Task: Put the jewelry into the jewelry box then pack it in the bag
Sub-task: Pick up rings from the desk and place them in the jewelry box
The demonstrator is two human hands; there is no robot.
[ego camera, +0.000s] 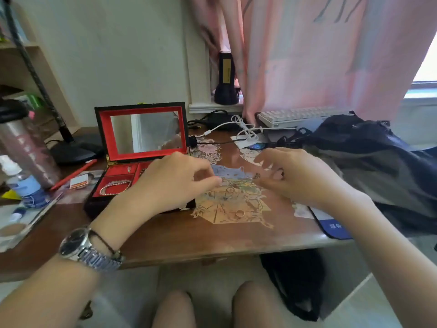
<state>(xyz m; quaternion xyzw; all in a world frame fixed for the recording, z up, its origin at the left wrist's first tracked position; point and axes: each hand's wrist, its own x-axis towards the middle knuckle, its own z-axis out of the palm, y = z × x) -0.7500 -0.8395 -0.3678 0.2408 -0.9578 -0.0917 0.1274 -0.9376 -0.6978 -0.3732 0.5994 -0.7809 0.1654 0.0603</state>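
Chain: a thin chain (238,182) is strung between your two hands, just above the desk's patterned inlay; too fine and blurred to tell more.
Left hand (175,183): fingertips pinched together on the chain's left end, over the box's right part. A metal wristwatch (89,248) sits on that wrist.
Right hand (298,176): thumb and forefinger closed on the chain's other end, where a small pendant-like bit shows; remaining fingers spread.
Rings: one small ring (229,190) lies on the inlay under the chain; a gold ring (240,213) lies at 6 o'clock from it, nearer you.
Jewelry box (142,147): black outside, red lined, lid upright with a mirror, at 9 o'clock from the chain. A beaded bracelet (115,187) lies in the front-left compartment (other compartments partly hidden by your hand).
Bag (369,162): dark, slumped on the desk at 3 o'clock, well apart from the box.
Desk (189,240): brown wood.
Background: keyboard (300,116) at 1 o'clock, white cable (243,127) at 12, red pencil (75,174) at 9.
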